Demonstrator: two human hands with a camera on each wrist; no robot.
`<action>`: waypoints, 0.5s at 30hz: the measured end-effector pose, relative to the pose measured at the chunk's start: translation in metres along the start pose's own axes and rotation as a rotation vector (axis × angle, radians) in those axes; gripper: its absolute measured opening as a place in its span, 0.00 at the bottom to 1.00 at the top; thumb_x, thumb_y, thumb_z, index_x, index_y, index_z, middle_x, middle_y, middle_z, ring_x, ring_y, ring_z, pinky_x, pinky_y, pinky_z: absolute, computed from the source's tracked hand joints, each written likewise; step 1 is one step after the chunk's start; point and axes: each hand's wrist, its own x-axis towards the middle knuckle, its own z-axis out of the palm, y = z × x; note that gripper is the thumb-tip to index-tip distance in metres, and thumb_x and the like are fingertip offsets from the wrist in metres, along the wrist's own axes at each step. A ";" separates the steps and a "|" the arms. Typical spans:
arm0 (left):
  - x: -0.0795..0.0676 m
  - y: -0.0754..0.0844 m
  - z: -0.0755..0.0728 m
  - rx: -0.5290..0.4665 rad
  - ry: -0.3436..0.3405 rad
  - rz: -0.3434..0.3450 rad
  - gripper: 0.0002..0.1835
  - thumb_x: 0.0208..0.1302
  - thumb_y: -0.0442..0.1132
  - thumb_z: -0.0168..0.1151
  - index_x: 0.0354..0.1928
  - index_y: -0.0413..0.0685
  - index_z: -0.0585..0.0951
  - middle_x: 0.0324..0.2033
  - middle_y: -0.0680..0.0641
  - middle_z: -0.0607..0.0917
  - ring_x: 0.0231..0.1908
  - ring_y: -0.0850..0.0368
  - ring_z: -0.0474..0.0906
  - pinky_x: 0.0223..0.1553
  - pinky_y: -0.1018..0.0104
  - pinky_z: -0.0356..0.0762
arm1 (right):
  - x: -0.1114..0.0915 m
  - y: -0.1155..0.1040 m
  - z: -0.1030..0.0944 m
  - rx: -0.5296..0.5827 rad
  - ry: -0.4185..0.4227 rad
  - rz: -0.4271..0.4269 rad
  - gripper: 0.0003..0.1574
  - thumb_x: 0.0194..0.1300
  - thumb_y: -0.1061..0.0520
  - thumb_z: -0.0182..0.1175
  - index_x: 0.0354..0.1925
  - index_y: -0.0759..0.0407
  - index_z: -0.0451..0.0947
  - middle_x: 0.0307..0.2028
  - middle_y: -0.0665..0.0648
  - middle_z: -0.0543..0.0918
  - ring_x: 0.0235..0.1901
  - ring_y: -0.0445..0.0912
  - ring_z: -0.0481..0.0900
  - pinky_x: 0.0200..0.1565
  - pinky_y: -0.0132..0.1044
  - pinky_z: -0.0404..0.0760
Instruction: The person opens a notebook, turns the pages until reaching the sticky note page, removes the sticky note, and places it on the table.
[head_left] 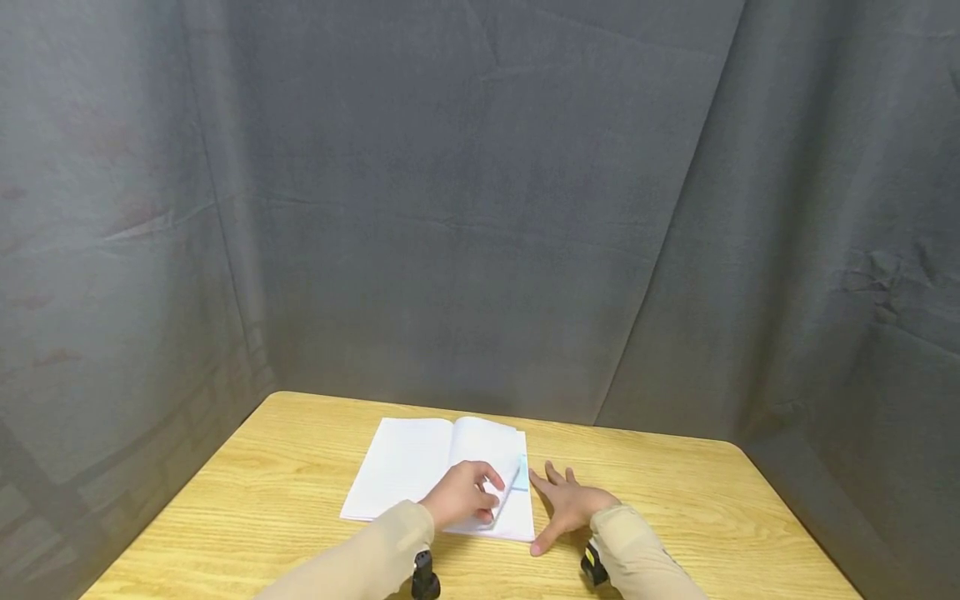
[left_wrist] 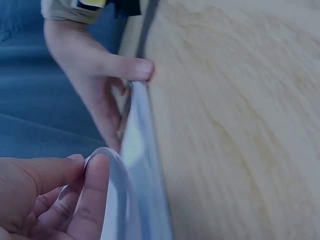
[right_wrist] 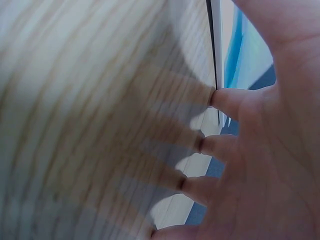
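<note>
An open white book (head_left: 408,467) lies on the wooden table (head_left: 285,492). My left hand (head_left: 465,493) pinches a right-hand page (head_left: 501,467) between thumb and fingers, and the page curls upward. In the left wrist view the bent page (left_wrist: 117,190) arches over my left hand (left_wrist: 86,161). My right hand (head_left: 566,504) lies flat on the table beside the book's right edge, fingers spread. Its thumb touches the book's edge, as the left wrist view shows at the right hand (left_wrist: 100,85). In the right wrist view the fingertips (right_wrist: 217,97) rest on the wood by the book's edge (right_wrist: 215,45).
Grey cloth curtains (head_left: 480,208) close off the back and both sides of the table. Bare wood stretches to the left and right of the book. Small black cameras sit at both wrists (head_left: 424,579).
</note>
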 end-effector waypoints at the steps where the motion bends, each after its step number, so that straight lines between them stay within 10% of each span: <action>1: -0.001 0.001 -0.002 -0.020 0.001 -0.001 0.07 0.57 0.26 0.65 0.36 0.42 0.80 0.22 0.46 0.76 0.19 0.59 0.79 0.24 0.66 0.80 | 0.000 0.000 0.000 0.000 0.001 0.001 0.78 0.35 0.28 0.75 0.76 0.49 0.48 0.75 0.67 0.46 0.71 0.72 0.43 0.59 0.74 0.57; 15: -0.017 0.021 -0.044 -0.124 0.082 0.042 0.10 0.57 0.26 0.65 0.41 0.38 0.79 0.25 0.45 0.76 0.22 0.60 0.81 0.30 0.64 0.84 | 0.000 0.001 0.001 0.012 0.000 -0.018 0.78 0.36 0.29 0.75 0.76 0.50 0.47 0.75 0.68 0.44 0.71 0.72 0.41 0.58 0.76 0.55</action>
